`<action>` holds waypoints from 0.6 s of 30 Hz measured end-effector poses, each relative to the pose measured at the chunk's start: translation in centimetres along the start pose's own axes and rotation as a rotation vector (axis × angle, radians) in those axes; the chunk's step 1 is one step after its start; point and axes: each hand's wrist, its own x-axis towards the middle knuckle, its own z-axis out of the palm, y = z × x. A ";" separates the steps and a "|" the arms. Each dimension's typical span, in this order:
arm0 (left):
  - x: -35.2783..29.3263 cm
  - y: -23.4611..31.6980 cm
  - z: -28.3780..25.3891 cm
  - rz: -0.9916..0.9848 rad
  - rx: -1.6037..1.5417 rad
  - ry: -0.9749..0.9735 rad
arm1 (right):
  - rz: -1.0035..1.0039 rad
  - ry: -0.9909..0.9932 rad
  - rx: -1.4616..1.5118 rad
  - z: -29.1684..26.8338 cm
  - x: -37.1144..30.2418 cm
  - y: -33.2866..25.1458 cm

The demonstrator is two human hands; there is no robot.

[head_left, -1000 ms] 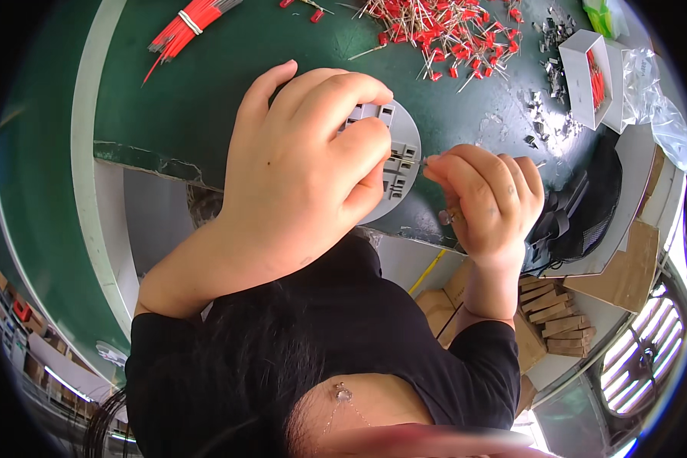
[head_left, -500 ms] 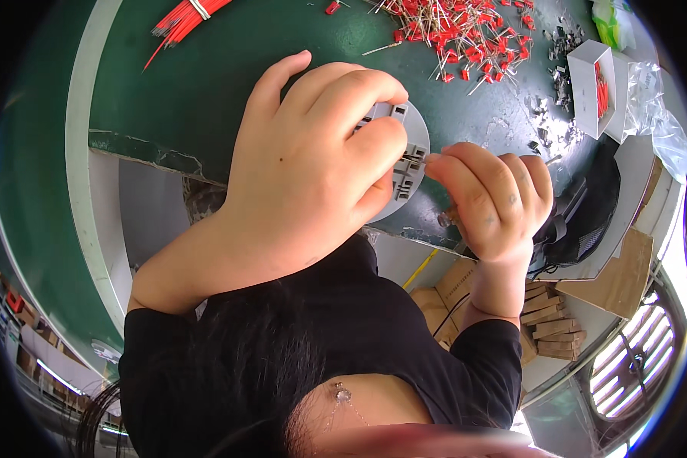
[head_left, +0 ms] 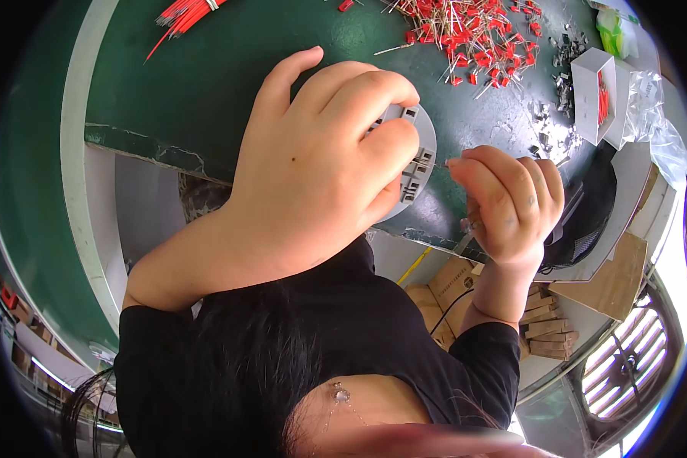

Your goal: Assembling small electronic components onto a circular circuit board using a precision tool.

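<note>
My left hand (head_left: 328, 145) lies curled over a round grey slotted disc (head_left: 423, 156), gripping it at the table's near edge. Rows of small raised slots with dark and metallic bits show on the disc's right side, while my fingers and palm cover the rest. To the right of the disc, apart from it, my right hand (head_left: 511, 202) is closed, with thumb and forefinger pinched together. A small shiny piece (head_left: 467, 226) pokes out below its curled fingers, too little of it showing to name. Whatever the fingertips pinch is too small to make out.
Red components with wire legs (head_left: 473, 42) lie heaped on the green table (head_left: 168, 99). Top left is a bundle of red wires (head_left: 187, 17). Small black and metallic bits (head_left: 565, 76), a white box (head_left: 594, 91) and a clear plastic bag (head_left: 656, 122) sit at right.
My right hand has drawn back from the disc, a little to the right, opening a gap. My left hand keeps its grip on the disc. The whole view has shifted slightly.
</note>
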 end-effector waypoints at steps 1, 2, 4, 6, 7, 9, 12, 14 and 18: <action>0.0 0.0 0.0 0.000 -0.003 -0.004 | 0.000 -0.001 0.001 -0.1 0.1 -0.1; 0.1 0.0 -0.1 -0.001 -0.005 -0.007 | 0.006 -0.027 0.013 -0.2 0.3 -0.2; 0.0 0.0 0.0 -0.001 -0.006 -0.004 | 0.017 -0.081 0.037 -0.4 0.6 -0.5; 0.0 0.0 0.1 -0.001 -0.004 0.004 | 0.009 -0.070 0.034 -0.3 0.7 -0.5; 0.0 0.0 0.1 -0.001 -0.002 0.005 | 0.002 -0.060 0.031 -0.3 0.7 -0.5; 0.0 0.1 0.1 0.003 -0.004 0.015 | -0.007 -0.049 0.028 -0.3 0.7 -0.5; 0.0 0.0 0.1 0.006 -0.007 0.019 | -0.022 -0.049 0.014 -0.3 0.7 -0.4; 0.0 0.0 0.1 0.007 -0.009 0.015 | -0.027 -0.045 0.007 -0.3 0.6 -0.3; 0.0 0.0 0.2 0.011 -0.006 0.019 | -0.041 -0.039 -0.011 -0.3 0.6 -0.2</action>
